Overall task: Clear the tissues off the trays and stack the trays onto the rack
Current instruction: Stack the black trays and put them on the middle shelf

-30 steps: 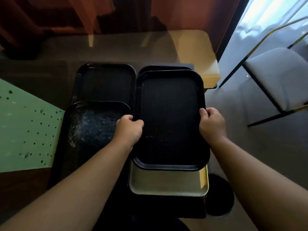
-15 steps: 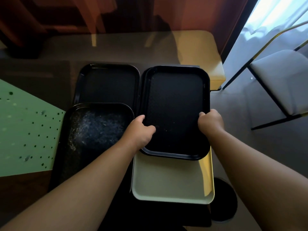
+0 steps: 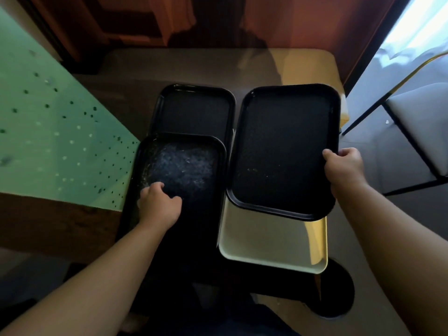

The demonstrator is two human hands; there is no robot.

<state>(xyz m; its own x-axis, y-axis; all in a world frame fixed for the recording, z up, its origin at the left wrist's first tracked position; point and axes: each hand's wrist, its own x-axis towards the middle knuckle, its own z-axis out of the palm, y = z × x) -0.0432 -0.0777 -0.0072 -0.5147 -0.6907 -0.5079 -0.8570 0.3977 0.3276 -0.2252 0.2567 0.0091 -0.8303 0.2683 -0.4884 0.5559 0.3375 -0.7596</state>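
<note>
My right hand (image 3: 344, 169) grips the right rim of a black tray (image 3: 283, 151), which is lifted and tilted over a cream tray (image 3: 266, 241). My left hand (image 3: 158, 204) rests with curled fingers inside the near-left black tray (image 3: 181, 170), whose floor is scuffed and whitish. Whether that hand holds anything is hidden. Another black tray (image 3: 196, 110) lies behind it at the far left. No tissue is visible on any tray.
A green perforated panel (image 3: 48, 141) runs along the left. A yellow-edged table surface (image 3: 305, 66) lies behind the trays. A grey chair (image 3: 417, 124) with a thin metal frame stands at the right. A round dark base (image 3: 337, 289) sits on the floor below.
My left hand has let go of the right black tray and moved left into the scuffed tray. The right hand alone holds the tray, which has shifted right and tilted.
</note>
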